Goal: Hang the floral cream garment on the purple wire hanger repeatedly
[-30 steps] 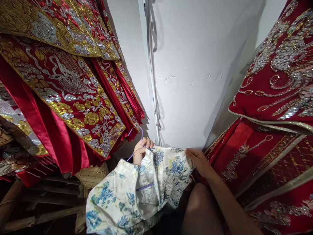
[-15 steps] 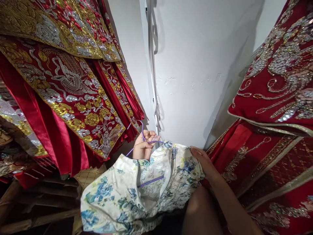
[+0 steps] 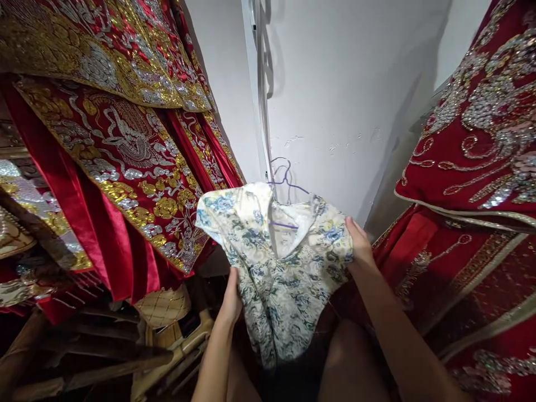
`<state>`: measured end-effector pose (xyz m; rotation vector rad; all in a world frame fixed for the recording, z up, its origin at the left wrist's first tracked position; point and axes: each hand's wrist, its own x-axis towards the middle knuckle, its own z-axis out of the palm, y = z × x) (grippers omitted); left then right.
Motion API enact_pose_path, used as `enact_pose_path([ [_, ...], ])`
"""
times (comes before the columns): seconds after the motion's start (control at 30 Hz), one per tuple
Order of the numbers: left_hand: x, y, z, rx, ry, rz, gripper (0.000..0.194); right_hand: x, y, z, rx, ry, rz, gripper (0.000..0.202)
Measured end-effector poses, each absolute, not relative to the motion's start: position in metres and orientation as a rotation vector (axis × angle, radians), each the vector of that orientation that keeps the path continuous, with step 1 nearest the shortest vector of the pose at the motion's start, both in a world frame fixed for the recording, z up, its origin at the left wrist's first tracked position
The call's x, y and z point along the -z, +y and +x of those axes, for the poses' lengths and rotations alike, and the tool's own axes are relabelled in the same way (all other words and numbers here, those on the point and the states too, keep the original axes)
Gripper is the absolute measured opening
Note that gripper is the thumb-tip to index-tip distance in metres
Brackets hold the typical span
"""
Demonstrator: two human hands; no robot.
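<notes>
A white blouse with blue and yellow flowers [image 3: 288,273] is spread out in front of me, its open neckline facing up. Inside its shoulders sits a thin purple hanger [image 3: 285,178], the hook standing above the collar against the wall. My left hand [image 3: 233,298] is closed on the blouse's left side below the sleeve, thumb on top and the other fingers hidden behind the cloth. At the other side, my right hand [image 3: 359,241] pinches the sleeve edge, its fingers partly behind the fabric.
Red garments embroidered in gold and silver [image 3: 138,145] hang at left, and a beaded red dress [image 3: 473,167] hangs at right. A white wall [image 3: 330,84] with a vertical metal rail [image 3: 260,95] is ahead. At lower left are a wooden rack [image 3: 100,368] and a quilted beige bag [image 3: 163,307].
My left hand has let go of the hanger and moved down to the blouse's side. The blouse has risen and straightened, and the hook now points upward. My right hand still grips the sleeve.
</notes>
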<state>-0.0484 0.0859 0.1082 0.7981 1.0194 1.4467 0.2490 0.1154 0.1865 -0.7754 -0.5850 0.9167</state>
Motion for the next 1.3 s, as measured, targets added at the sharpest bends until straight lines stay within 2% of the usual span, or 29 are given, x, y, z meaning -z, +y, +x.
enact_pose_path([
  [0.1,-0.085,0.070,-0.045,-1.431,1.172,0.843,0.063,-0.175,0.116,0.238,-0.991,-0.589,-0.859,0.047],
  [0.23,-0.061,0.046,-0.040,-1.389,1.267,0.805,0.060,-0.133,0.100,0.242,-0.968,-0.558,-1.047,0.046],
  [0.4,-0.052,0.029,-0.024,-1.297,1.209,0.817,0.064,-0.062,0.054,0.223,-0.439,-0.446,-1.219,0.046],
  [0.43,-0.052,0.028,-0.019,-1.304,1.208,0.834,0.065,-0.050,0.043,0.213,-0.432,-0.432,-1.261,0.040],
  [0.47,-0.052,0.028,-0.014,-1.307,1.206,0.853,0.066,-0.042,0.034,0.202,-0.542,-0.500,-1.308,0.034],
  [0.5,-0.051,0.028,-0.010,-1.306,1.201,0.874,0.067,-0.036,0.026,0.190,-0.832,-0.741,-1.322,0.034],
  [0.6,-0.050,0.029,-0.002,-1.284,1.179,0.937,0.068,-0.036,0.016,0.162,-1.297,-1.129,-1.223,0.044],
  [0.67,-0.050,0.029,-0.002,-1.276,1.178,0.967,0.070,-0.044,0.020,0.154,-1.402,-1.272,-1.184,0.048],
  [0.83,-0.048,0.019,-0.005,-1.263,1.262,1.027,0.068,-0.060,0.032,0.161,-1.309,-1.340,-1.190,0.054],
  [0.97,-0.044,0.004,0.002,-1.814,1.662,1.159,0.060,-0.064,0.026,0.166,-1.299,-1.257,-1.175,0.049],
  [1.03,-0.042,0.001,0.010,-1.906,1.683,1.421,0.052,-0.066,0.021,0.165,-1.308,-1.229,-1.163,0.048],
  [1.1,-0.040,0.003,0.018,-1.647,1.513,1.677,0.037,-0.067,0.017,0.162,-1.337,-1.233,-1.120,0.046],
  [1.2,-0.039,0.012,0.028,-1.255,1.340,1.755,0.009,-0.068,0.016,0.160,-1.429,-1.239,-1.081,0.043],
  [1.3,-0.039,0.021,0.033,-1.106,1.327,1.829,0.020,-0.079,0.025,0.167,-1.536,-1.212,-1.118,0.043],
])
